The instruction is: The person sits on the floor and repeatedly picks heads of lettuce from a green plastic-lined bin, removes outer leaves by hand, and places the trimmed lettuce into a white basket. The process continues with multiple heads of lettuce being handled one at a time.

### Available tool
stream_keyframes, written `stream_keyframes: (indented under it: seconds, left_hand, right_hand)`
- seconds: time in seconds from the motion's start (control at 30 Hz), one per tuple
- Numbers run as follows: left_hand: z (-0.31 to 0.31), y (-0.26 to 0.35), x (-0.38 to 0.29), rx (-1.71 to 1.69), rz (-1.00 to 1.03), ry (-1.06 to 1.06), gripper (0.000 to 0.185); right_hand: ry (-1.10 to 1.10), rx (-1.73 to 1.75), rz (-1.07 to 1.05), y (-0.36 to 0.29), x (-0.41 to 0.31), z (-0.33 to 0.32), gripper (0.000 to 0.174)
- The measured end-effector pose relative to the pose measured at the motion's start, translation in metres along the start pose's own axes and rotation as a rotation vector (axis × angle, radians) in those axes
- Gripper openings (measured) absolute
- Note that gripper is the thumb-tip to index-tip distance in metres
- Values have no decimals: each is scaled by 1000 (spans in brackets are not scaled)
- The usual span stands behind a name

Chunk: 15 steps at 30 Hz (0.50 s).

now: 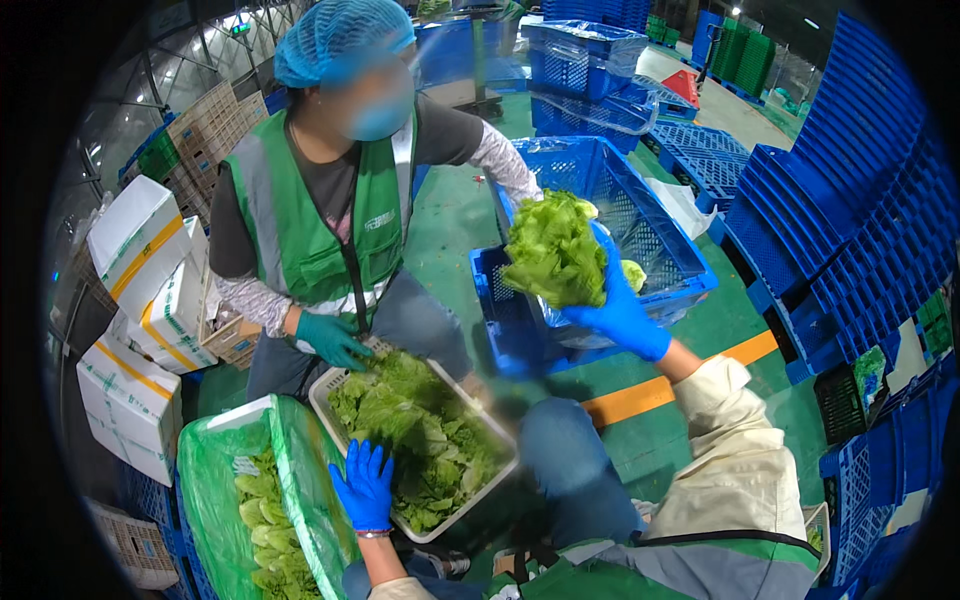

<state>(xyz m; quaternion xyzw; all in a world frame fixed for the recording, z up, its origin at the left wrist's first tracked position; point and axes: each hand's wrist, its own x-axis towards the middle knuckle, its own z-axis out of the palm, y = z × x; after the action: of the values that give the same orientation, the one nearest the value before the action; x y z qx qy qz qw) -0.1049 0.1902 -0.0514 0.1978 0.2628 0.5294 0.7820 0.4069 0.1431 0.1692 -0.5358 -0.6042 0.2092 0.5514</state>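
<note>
My right hand (pixel 622 307), in a blue glove, is shut on a head of leafy green lettuce (pixel 556 247), held over the near left side of a blue plastic crate (pixel 694 281). A pale cut stem end shows inside that crate. My left hand (pixel 365 484), also gloved in blue, has its fingers spread and holds nothing. It hovers by the left edge of a pale plastic basket (pixel 420 536) full of leafy lettuce (pixel 442 450). Left of it, a box lined with green plastic film (pixel 217 465) holds a row of lettuce heads (pixel 266 525).
A co-worker (pixel 322 202) in a green vest sits opposite, a green-gloved hand (pixel 330 340) at the basket's far rim. White cartons (pixel 131 405) stand at left. Stacked blue crates (pixel 795 225) rise at right, and film-lined crates (pixel 585 60) stand behind. An orange stripe (pixel 634 401) crosses the green floor.
</note>
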Motion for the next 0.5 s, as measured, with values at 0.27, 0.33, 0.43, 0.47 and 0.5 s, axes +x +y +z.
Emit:
stream_keyframes:
  seconds: [0.27, 0.33, 0.43, 0.47, 0.5]
  left_hand:
    - [-49, -6, 6, 131, -81, 245, 70]
    - [-60, -5, 6, 146, -89, 316, 70]
    - [-69, -5, 5, 151, -86, 334, 69]
    - [-71, -5, 5, 157, -87, 339, 68]
    - [-72, -6, 4, 158, -82, 368, 67]
  right_hand:
    - [-223, -281, 134, 102, 72, -104, 112]
    - [-401, -480, -18, 142, 83, -96, 113]
    - [-640, -656, -28, 200, 94, -71, 113]
    - [-721, -741, 53, 218, 97, -63, 114]
    - [-820, -822, 76, 235, 102, -57, 115]
